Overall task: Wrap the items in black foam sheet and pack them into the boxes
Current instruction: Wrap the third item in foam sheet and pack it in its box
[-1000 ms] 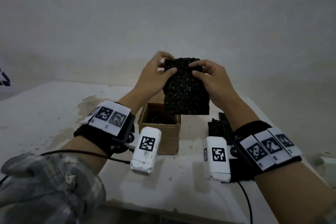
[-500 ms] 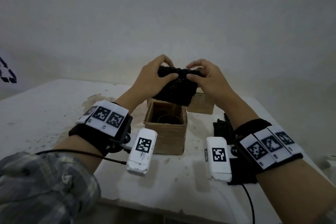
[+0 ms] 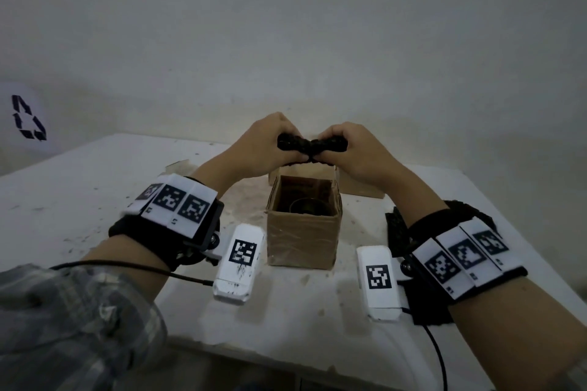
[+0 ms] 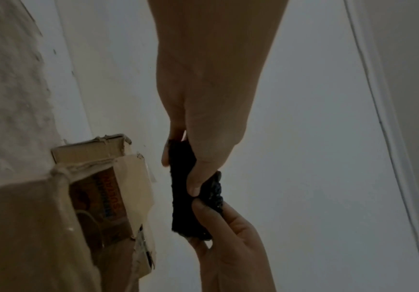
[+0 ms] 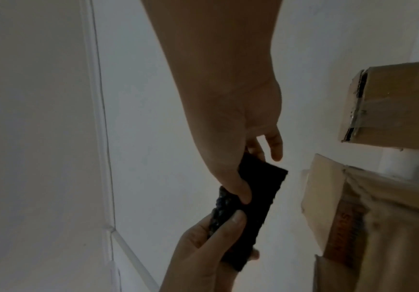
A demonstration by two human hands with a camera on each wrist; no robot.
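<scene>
Both hands hold one black foam sheet (image 3: 305, 145), folded into a narrow bundle, just above an open cardboard box (image 3: 303, 232). My left hand (image 3: 270, 149) grips its left end and my right hand (image 3: 344, 151) grips its right end, thumbs meeting in the middle. In the left wrist view the foam sheet (image 4: 181, 199) is pinched under my left thumb, with the box (image 4: 103, 189) beside it. The right wrist view shows the foam sheet (image 5: 256, 205) between both hands. A dark round item (image 3: 306, 206) sits inside the box; what it is stays unclear.
A second cardboard box (image 3: 360, 189) stands behind and to the right of the open one, also visible as a second box (image 5: 393, 104). More black foam sheets (image 3: 397, 228) lie on the white table (image 3: 79, 200) under my right wrist. A wall rises close behind.
A second ago the foam sheet hung flat and upright between my hands. Both hands have folded it into a narrow bundle and lowered it over the open box.
</scene>
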